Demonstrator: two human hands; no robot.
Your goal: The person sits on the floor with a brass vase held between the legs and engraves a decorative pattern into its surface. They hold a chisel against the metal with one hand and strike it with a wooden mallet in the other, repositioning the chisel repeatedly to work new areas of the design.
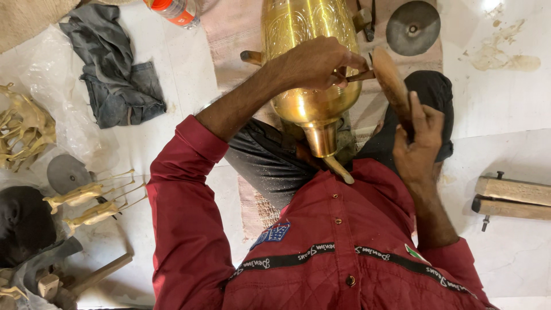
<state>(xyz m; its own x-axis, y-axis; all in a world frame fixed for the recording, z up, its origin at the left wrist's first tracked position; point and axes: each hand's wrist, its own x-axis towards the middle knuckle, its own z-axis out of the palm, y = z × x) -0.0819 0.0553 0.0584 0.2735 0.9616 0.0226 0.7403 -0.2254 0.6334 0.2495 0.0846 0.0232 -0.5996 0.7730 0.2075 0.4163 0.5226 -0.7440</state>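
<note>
A large engraved brass vase (304, 28) lies across my lap with its narrow neck (321, 138) pointing at my chest. My left hand (315, 60) rests on the vase's belly and pinches a thin metal chisel (359, 75) against the brass. To the right, my right hand (419, 143) grips the handle of a wooden mallet, whose rounded head (390, 74) hangs just beside the chisel's end. A wooden rod (252, 56) sticks out from under the vase on the left, and another wooden end (340, 170) shows below the neck.
A crumpled grey cloth (115, 74) and a bottle with an orange label (175, 10) lie at the upper left. Brass animal figures (86, 198) sit on the left floor. A grey disc (413, 26) lies at the top right, a wooden clamp (511, 198) at the right.
</note>
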